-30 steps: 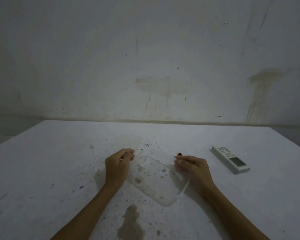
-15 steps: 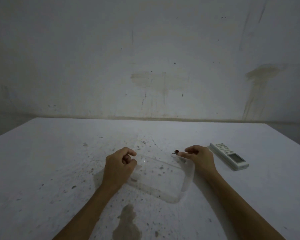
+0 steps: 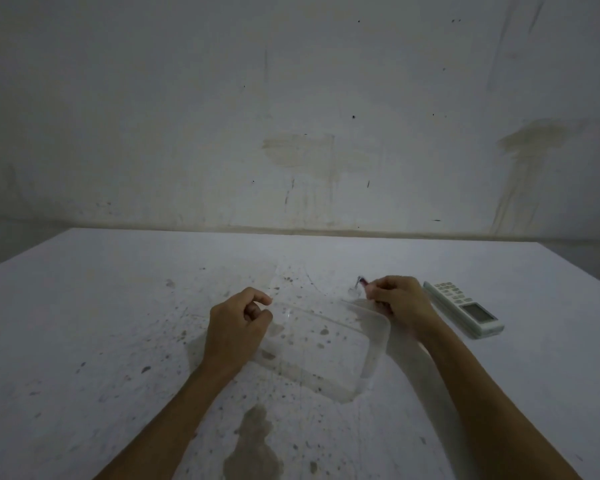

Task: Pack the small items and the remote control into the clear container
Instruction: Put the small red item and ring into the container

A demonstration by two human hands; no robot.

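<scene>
Two bare hands work at a clear rectangular plastic container point(image 3: 321, 344) resting near the middle of the speckled white table point(image 3: 84, 323). In the head view, the left hand point(image 3: 238, 329) is curled loosely at the container's left rim; whether it grips the rim cannot be told. The right hand point(image 3: 400, 303) has shifted from the container's right wall to its far right corner, fingers pinched on a small dark-red-tipped metallic item point(image 3: 361, 281) lying just beyond the rim. The white rectangular remote control point(image 3: 463, 308) lies just right of that hand, towards the table's right edge. Judgement: the small item is being picked up; the container appears empty, so packing has barely begun.
</scene>
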